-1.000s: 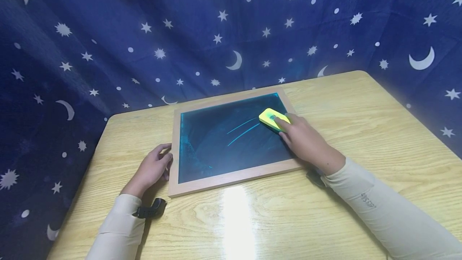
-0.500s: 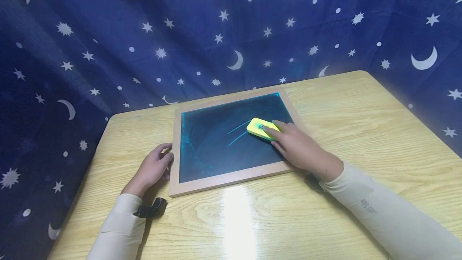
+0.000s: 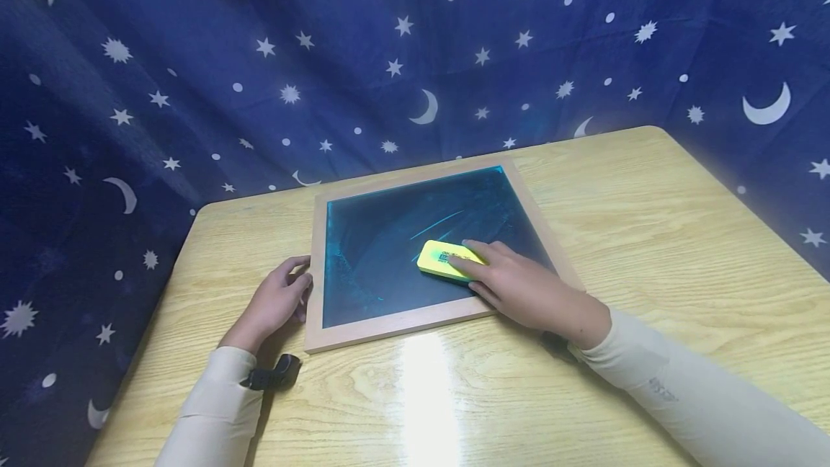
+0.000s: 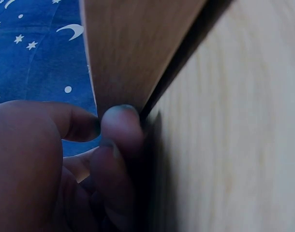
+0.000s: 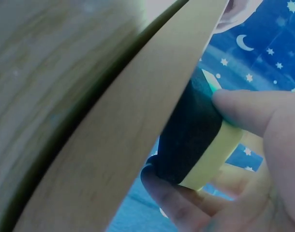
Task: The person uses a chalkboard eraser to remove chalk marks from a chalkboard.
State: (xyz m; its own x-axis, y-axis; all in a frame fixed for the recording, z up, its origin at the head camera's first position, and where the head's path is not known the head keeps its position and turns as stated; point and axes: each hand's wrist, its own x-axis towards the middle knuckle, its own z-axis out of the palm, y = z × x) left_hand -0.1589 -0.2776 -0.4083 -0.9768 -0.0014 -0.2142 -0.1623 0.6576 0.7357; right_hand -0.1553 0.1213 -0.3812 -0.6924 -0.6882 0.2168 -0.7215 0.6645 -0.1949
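A small chalkboard (image 3: 382, 265) in a pale wooden frame lies on the table, with cyan chalk lines (image 3: 436, 223) near its middle and chalk dust along the left side. My right hand (image 3: 512, 279) holds a yellow eraser (image 3: 433, 258) against the dark surface. In the right wrist view, the eraser's black underside (image 5: 188, 128) faces the board, with the thumb on one side and fingers on the other. At the board's left edge, fingertips of my left hand (image 3: 275, 298) touch the frame; the left wrist view shows them, loosely bent, against the wooden side (image 4: 133, 43).
The board rests on a light wood-grain table (image 3: 622, 222). Behind and to the left hangs a dark blue curtain (image 3: 363, 42) with white stars and moons. A black wrist strap (image 3: 271, 375) sits on the left sleeve; bright glare (image 3: 428, 402) falls on the table in front.
My right hand has swept the eraser leftward and toward the front across the board. It now overlaps the lower chalk line, which shows shorter. The left hand stays at the frame.
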